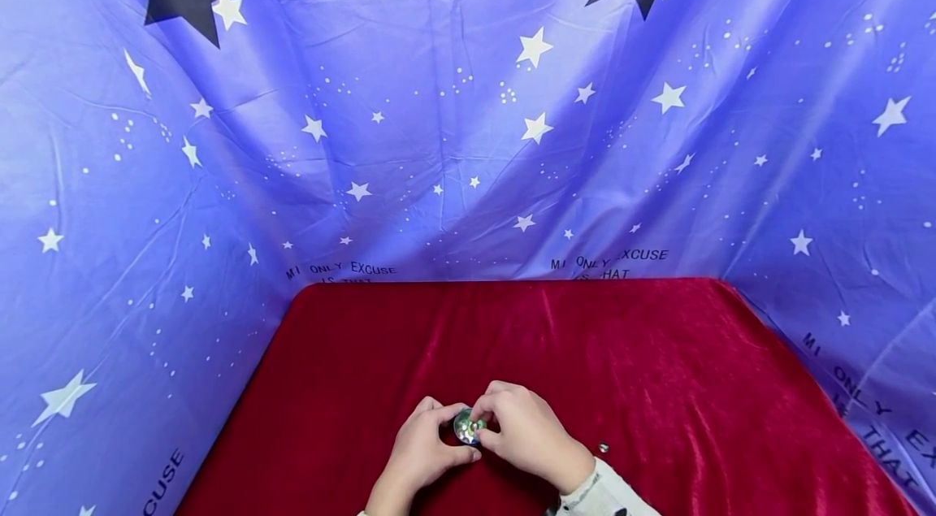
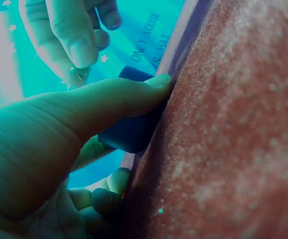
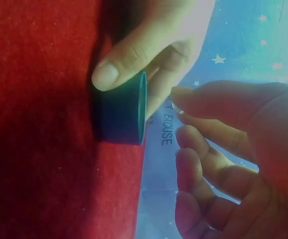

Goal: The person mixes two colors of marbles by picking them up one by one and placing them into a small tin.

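Note:
A small round dark container [image 3: 121, 112] stands on the red cloth. My left hand [image 1: 422, 444] grips it by the sides between thumb and fingers. From the head, its inside [image 1: 464, 427] looks greenish and glittery, with shiny bits that I cannot tell apart. Just over its open top, my right hand [image 1: 528, 428] pinches a tiny clear, shiny piece [image 3: 176, 107] between thumb and fingertip. That piece also glints in the left wrist view, mostly hidden by the fingertips. The other right fingers are bent and hold nothing.
A small shiny bead-like piece [image 1: 603, 447] lies on the cloth to the right, near the right wrist. Red velvety cloth [image 1: 621, 353] covers the table. Blue star-printed curtains [image 1: 439, 134] hang behind it and along both sides.

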Motion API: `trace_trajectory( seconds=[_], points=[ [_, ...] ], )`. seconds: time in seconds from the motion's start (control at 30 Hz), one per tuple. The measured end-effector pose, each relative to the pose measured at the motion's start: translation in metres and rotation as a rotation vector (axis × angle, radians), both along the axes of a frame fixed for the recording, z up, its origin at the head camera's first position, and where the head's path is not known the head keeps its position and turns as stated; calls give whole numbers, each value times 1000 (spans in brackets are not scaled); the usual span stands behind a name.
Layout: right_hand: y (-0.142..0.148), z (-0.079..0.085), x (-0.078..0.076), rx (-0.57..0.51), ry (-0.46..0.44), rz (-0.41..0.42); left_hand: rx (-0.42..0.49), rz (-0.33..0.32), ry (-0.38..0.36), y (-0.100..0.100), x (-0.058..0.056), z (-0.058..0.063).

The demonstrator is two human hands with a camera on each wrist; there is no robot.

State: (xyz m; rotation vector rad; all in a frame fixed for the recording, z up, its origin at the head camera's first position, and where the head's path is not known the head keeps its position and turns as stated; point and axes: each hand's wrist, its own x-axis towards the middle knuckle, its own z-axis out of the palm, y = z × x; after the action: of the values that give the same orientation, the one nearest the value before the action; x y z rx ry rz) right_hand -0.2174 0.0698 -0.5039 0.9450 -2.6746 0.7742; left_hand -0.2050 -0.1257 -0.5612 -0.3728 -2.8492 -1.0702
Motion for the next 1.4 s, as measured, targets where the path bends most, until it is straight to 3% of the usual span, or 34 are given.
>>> trace_trajectory(
  seconds=[1.4],
  points=[
    [-2, -15, -3, 23, -47, -20, 11, -3, -11, 0, 1, 2]
  ],
)
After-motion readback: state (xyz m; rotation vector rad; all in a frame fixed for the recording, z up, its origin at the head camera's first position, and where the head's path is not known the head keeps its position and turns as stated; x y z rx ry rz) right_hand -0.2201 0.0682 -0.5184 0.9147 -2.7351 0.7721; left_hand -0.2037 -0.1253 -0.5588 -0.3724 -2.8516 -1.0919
